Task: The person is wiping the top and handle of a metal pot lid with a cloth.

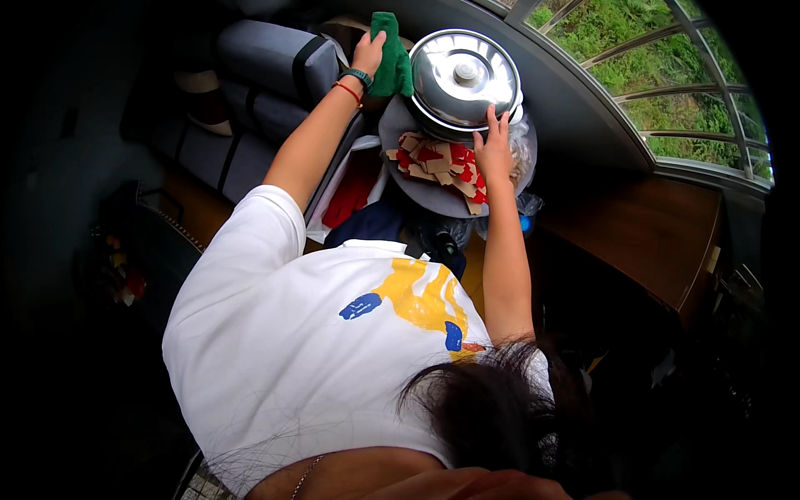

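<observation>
My left hand [368, 54] grips a folded green cloth [395, 59] that hangs down beside a round metal pot. On the pot sits a shiny domed lid [447, 75] with a round knob [467, 74]. My right hand [494, 149] rests its fingertips on the lid's near right edge, fingers apart. Below the pot, red and tan cardboard pieces [437, 159] lie in a loose heap on a grey round stool or table [415, 195]. Part of the heap is hidden behind my right hand and forearm.
A grey sofa [269, 59] stands to the left. A white bag [319, 215] holding something red is beside it. Clear plastic bags [520, 147] lie right of the pot. A brown wooden cabinet [644, 231] stands at right, below a barred window [675, 100].
</observation>
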The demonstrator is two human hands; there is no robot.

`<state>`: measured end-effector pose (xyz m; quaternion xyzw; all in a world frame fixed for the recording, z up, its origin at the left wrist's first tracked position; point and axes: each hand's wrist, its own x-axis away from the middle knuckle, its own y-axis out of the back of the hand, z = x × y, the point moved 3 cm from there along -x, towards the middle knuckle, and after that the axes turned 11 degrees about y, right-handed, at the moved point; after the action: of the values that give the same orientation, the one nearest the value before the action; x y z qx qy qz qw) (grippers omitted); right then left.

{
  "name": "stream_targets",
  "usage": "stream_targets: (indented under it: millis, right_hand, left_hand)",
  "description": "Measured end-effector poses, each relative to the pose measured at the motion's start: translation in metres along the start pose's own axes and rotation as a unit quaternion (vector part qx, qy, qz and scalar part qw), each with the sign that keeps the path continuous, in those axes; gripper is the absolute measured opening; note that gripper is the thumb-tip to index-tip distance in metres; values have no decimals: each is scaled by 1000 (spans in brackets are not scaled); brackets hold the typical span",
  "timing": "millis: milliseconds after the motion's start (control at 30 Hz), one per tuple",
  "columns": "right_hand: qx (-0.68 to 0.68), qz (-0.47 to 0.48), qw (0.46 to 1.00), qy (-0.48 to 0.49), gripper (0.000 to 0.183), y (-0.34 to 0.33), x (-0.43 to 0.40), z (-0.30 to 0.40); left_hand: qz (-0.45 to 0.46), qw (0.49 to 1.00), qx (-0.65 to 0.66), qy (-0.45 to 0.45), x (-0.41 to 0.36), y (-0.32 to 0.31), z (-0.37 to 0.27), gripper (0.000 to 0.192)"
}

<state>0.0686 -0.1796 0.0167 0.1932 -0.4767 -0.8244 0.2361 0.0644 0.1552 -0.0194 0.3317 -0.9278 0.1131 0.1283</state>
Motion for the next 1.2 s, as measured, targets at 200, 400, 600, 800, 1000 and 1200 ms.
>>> stream_targets:
  millis: [200,400,600,800,1000,1200]
  right_hand:
    - [5,0,1000,-1,66,0,1,0]
    - [-1,-20,1000,7,67,-8,1,-5]
    - [-4,-19,1000,14,67,-6,0,0]
    - [-3,-3,1000,16,65,-2,0,1]
    - [-8,19,1000,-4,65,2,0,3]
    - [-29,23,999,-23,66,5,-2,12]
  left_hand:
    - [-129,926,-353,-29,10,-32,35,48]
    - [-133,909,-379,-111,51,-15,50,43]
    - [-41,931,-327,-155,75,-2,61,40]
    - [124,959,-230,110,94,18,114,41]
    - [54,969,156,186,73,24,81,33]
    - [120,990,-59,36,-5,-14,46,40]
